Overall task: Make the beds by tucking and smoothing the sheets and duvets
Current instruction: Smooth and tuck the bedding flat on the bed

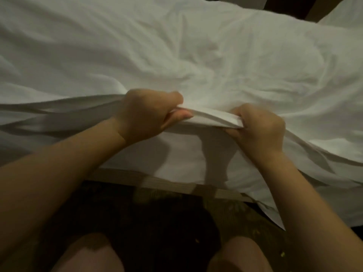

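A rumpled white duvet [196, 52] covers the bed and fills the upper two thirds of the head view. Its near edge [208, 117] is bunched into a thick fold and lifted above the bed's side. My left hand [149, 112] grips that fold at the left, fingers curled under it and thumb on top. My right hand [257, 126] grips the same fold a short way to the right. Below the lifted edge a flat white sheet [182, 160] hangs down the mattress side. Shadows of both hands fall on it.
A light wooden bed frame rail [170, 183] runs under the sheet. Dark patterned carpet [157, 216] lies between the bed and my knees [92, 254]. A second white bed corner [345, 14] shows at the top right, past a dark gap.
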`<state>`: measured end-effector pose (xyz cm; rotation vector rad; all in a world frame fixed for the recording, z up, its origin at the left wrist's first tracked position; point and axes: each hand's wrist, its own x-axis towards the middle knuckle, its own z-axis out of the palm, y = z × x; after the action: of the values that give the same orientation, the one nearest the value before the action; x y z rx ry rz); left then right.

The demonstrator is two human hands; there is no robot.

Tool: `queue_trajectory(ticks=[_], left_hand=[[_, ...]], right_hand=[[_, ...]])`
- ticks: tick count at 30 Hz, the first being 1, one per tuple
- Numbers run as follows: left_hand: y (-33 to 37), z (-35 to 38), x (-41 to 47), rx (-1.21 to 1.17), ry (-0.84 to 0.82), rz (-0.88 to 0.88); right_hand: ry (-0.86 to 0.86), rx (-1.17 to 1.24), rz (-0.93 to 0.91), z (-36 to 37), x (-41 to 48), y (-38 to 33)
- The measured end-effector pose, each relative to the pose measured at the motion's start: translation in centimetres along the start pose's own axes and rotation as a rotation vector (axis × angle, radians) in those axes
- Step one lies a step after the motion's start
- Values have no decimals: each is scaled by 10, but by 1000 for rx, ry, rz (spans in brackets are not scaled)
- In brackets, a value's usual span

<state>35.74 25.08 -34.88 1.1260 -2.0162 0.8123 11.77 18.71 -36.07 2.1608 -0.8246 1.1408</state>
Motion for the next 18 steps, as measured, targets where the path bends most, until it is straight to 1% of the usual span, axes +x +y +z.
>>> queue_trajectory(ticks=[1, 3, 5, 7, 10, 13, 16, 18], left_hand=[[-7, -3, 11, 17, -7, 10], [-25, -13, 41, 42, -27, 6], [-44, -25, 73, 62, -54, 2], [-62, -37, 106, 51, -82, 9], [-90, -59, 169, 4, -144, 10], [-126, -78, 236, -4, -174, 13], [-157, -84, 291, 7, -170, -2], [-179, -83, 317, 3, -167, -22]], right_hand=[[-28, -21, 6, -2, 9, 5], [-138, -71, 50, -9, 32, 19], [-252, -107, 130, -23, 57, 40], [-329, -119, 235, -44, 80, 64], [-347, -105, 416, -75, 120, 96], [-304, -112, 583, -95, 174, 126], [-272, -77, 800, -101, 232, 154], [-256, -37, 895, -92, 269, 167]])
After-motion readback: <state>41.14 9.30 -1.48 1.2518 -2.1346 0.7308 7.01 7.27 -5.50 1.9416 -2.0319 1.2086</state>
